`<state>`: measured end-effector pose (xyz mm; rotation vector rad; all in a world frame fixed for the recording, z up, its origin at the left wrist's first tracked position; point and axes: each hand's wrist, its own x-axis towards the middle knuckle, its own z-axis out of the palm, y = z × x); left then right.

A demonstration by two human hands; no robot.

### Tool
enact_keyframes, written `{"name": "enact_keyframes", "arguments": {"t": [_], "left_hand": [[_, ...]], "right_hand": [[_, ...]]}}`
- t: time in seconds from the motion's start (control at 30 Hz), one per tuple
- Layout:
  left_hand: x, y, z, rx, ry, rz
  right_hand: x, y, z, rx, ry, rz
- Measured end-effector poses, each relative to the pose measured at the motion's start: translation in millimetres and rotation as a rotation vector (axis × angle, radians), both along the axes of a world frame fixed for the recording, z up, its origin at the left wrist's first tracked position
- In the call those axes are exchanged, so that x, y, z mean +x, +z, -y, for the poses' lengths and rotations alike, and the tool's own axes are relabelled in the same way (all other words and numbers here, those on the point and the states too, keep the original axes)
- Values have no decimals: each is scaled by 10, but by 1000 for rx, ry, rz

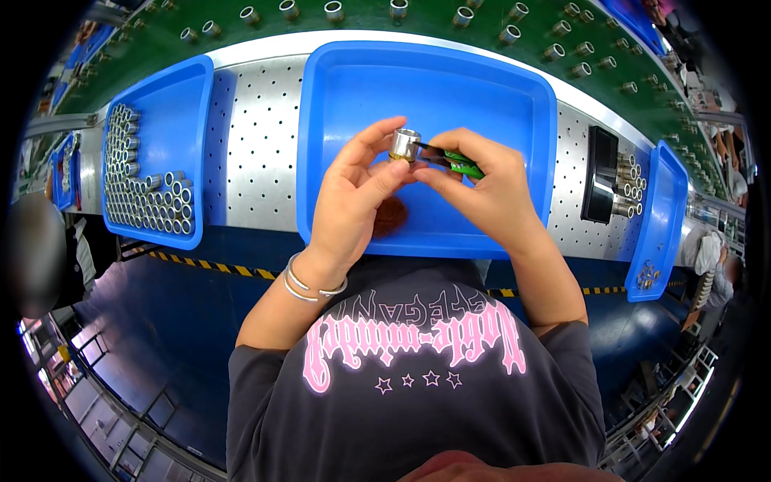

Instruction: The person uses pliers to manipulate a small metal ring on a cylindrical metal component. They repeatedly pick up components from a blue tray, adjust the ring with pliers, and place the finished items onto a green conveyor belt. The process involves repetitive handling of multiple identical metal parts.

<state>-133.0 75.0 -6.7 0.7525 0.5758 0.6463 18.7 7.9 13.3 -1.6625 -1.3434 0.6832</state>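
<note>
Above a large blue tray (pixel 329 68), my left hand (pixel 349 189) grips a short, shiny metal sleeve (pixel 405 143) between thumb and fingers, its open end facing up. My right hand (pixel 498 189) is closed around a small tool with green and black handles (pixel 463 165). The tool's dark tip reaches the right side of the sleeve; its exact kind is partly hidden by my fingers. Beneath my left hand, a fuzzy reddish-brown clump (pixel 392 217) lies in the tray, partly covered.
Many metal sleeves (pixel 148 201) stand in a blue tray (pixel 201 96) at left. To the right, a black box (pixel 598 173) and more sleeves (pixel 630 185) sit beside another blue tray (pixel 662 201). Sleeves also stand on a green surface (pixel 434 16) across the far side.
</note>
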Motion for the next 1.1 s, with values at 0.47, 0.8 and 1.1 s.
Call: {"name": "enact_keyframes", "arguments": {"t": [0.47,0.8,1.1], "left_hand": [[0,-36,-28,-114,-60,24],[1,-71,-20,-22,-84,0],[11,-92,34,76,-110,-56]], "right_hand": [[28,-58,-43,205,-17,-40],[25,-57,-27,193,-2,-11],[8,-15,18,204,16,63]]}}
